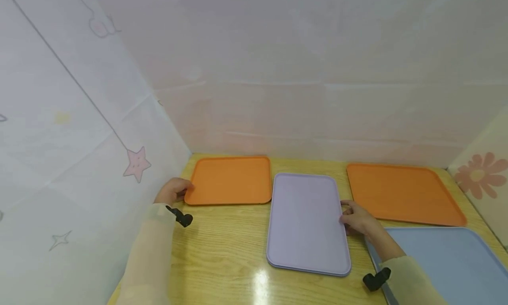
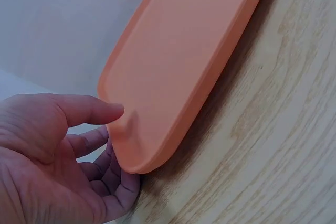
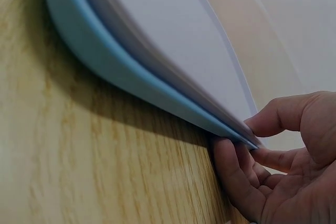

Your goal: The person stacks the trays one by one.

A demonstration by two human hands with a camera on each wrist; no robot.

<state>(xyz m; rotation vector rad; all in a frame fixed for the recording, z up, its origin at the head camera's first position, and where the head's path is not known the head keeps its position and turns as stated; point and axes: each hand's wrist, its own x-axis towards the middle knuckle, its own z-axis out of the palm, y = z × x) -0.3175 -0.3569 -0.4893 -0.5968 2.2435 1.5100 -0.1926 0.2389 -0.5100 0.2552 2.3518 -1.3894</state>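
My left hand point(image 1: 173, 190) grips the left short edge of an orange tray point(image 1: 230, 180) at the back left. In the left wrist view the thumb lies over the rim of that orange tray point(image 2: 178, 51), and the fingers curl beneath its corner. A lavender tray point(image 1: 307, 223) lies lengthwise in the middle of the table. My right hand point(image 1: 358, 217) pinches its right long edge. From the right wrist, the lavender tray point(image 3: 168, 19) shows stacked on a bluish tray point(image 3: 105, 59); the thumb of my right hand point(image 3: 294, 156) is at the upper rim, its fingers under the stack.
A second orange tray point(image 1: 405, 193) lies at the back right. In front of it is a larger blue tray point(image 1: 440, 256), partly covered by my right forearm. The wooden table point(image 1: 222, 247) meets a pale fabric wall point(image 1: 254, 119) at the back and sides.
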